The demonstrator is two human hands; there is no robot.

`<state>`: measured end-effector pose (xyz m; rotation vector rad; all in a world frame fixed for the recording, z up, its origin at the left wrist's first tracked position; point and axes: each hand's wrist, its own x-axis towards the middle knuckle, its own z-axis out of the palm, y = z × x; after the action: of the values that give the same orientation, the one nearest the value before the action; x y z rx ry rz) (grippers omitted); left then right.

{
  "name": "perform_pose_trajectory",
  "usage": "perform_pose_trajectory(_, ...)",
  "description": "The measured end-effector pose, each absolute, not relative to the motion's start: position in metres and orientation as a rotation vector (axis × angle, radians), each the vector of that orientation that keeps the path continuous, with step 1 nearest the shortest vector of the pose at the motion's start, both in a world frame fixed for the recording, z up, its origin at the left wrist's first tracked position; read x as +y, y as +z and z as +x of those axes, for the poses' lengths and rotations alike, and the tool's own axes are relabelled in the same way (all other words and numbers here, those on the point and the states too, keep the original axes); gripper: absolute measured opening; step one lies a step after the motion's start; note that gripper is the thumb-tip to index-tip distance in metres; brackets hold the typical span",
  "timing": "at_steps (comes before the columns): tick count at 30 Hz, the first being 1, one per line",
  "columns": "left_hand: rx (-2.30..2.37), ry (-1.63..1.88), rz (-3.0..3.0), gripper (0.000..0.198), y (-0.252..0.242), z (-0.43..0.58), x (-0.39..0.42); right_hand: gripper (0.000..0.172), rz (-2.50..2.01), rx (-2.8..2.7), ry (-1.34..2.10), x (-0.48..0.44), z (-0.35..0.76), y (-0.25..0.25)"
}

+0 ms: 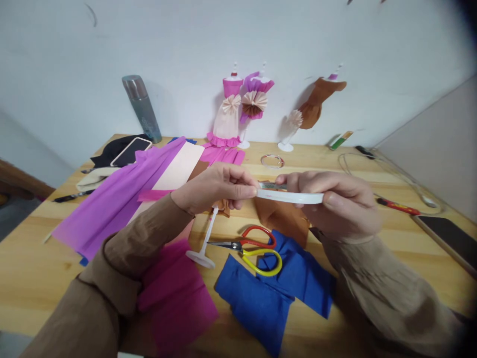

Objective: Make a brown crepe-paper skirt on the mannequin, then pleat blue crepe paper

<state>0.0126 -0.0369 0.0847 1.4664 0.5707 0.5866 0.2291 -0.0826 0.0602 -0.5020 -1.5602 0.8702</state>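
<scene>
My right hand (335,199) is closed round a white roll of tape (294,196), held edge-on above the table. My left hand (216,189) pinches at the roll's left end, fingers together. From under the left hand a white mannequin stand (203,248) slants down to its round base on the table. Below the hands lie red-and-yellow scissors (257,251) on blue crepe paper (276,288). Brown paper (283,219) lies under the right hand.
Purple (119,199), cream and magenta (179,293) paper sheets cover the left side. Three dressed mini mannequins (242,107) stand at the back wall beside a grey flask (143,107). A phone (130,151), a ring (272,160), a red pen (397,206), a cable and a tablet (449,236) lie around.
</scene>
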Motion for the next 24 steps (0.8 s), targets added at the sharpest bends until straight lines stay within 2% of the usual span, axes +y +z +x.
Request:
perform_pose_trajectory(9, 0.554, 0.807, 2.009, 0.01, 0.095, 0.008, -0.043, 0.014, -0.424, -1.552, 0.932, -0.077, 0.23, 0.06)
perform_pose_trajectory(15, 0.347, 0.738, 2.054, 0.013, 0.102, 0.006, -0.043, 0.014, -0.497, -1.712, 0.89, -0.077, 0.242, 0.069)
perform_pose_trajectory(17, 0.329, 0.69, 2.06, 0.013, 0.103, 0.005, -0.044, 0.012, -0.627, -1.81, 0.799, -0.079, 0.245, 0.074)
perform_pose_trajectory(19, 0.348, 0.669, 2.11, 0.013, 0.1, 0.006, -0.045, 0.019, -0.756, -1.917, 0.651, -0.08, 0.245, 0.075)
perform_pose_trajectory(24, 0.44, 0.746, 2.492, 0.012, 0.089, 0.012, -0.052, 0.04, -0.942, -2.023, -0.071, -0.086, 0.227, 0.068)
